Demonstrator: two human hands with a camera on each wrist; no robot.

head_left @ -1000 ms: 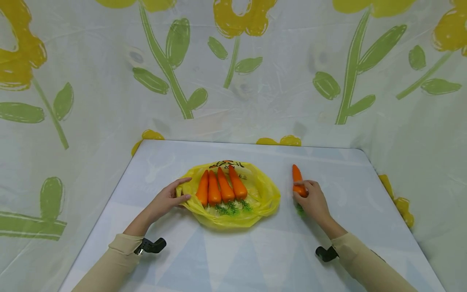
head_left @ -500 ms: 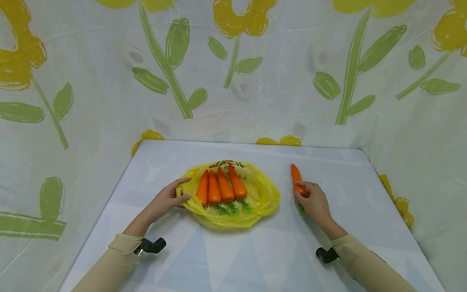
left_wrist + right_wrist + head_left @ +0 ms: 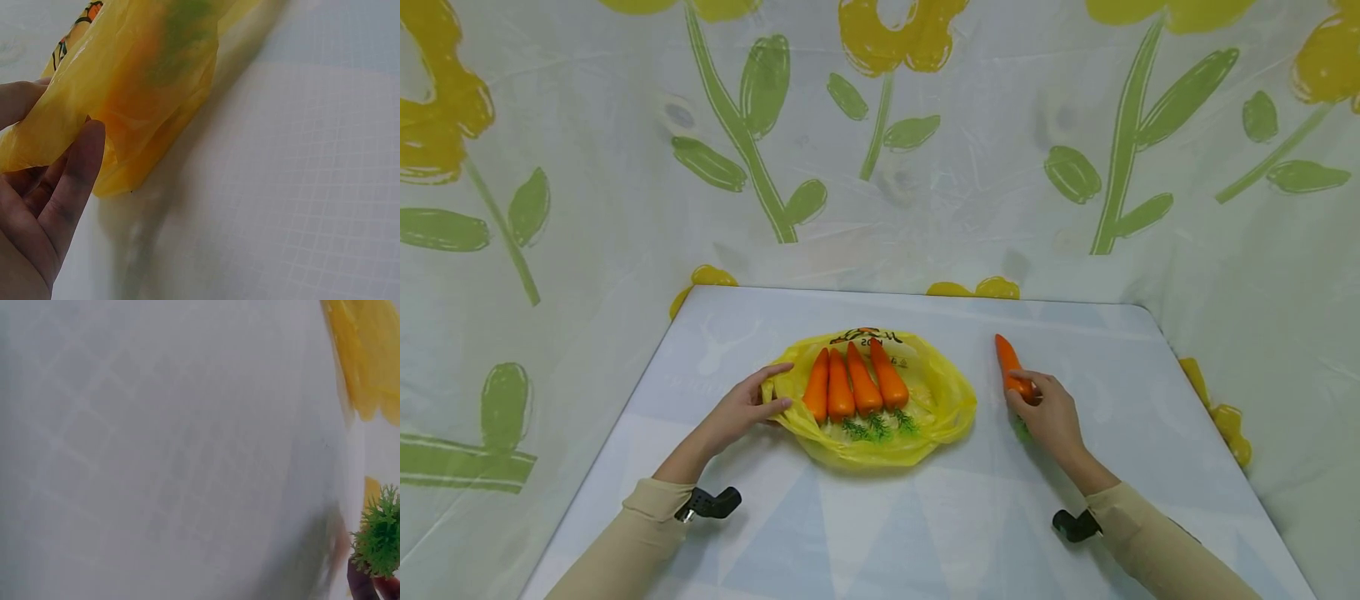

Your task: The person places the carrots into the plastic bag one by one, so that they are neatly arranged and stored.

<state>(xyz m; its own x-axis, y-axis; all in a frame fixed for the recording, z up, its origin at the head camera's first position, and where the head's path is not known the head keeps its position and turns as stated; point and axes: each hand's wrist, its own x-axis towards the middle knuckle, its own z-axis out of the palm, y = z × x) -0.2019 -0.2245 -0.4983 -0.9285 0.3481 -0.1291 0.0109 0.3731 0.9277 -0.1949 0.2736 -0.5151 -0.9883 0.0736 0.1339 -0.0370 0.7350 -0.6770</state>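
A yellow plastic bag (image 3: pixel 940 417) lies spread wide on the table, with several orange carrots (image 3: pixel 865 387) side by side in it, their green tops toward the near side. My left hand (image 3: pixel 747 408) grips the bag's left edge; in the left wrist view the film runs between the thumb and fingers (image 3: pixel 72 181). To the right of the bag, my right hand (image 3: pixel 1051 417) holds another carrot (image 3: pixel 1007 357) by its thick end, the tip pointing away and a little left. That carrot's leafy green top (image 3: pixel 380 534) shows at the edge of the right wrist view.
The pale table (image 3: pixel 880 533) has a printed triangle pattern. Beyond its far edge hangs a white curtain (image 3: pixel 970 208) printed with yellow flowers and green stems. Dark cameras (image 3: pixel 715 503) are strapped at both wrists.
The tip of the carrot in my right hand has swung slightly left, and the hand has shifted a touch to the right. My left hand and the bag stay put.
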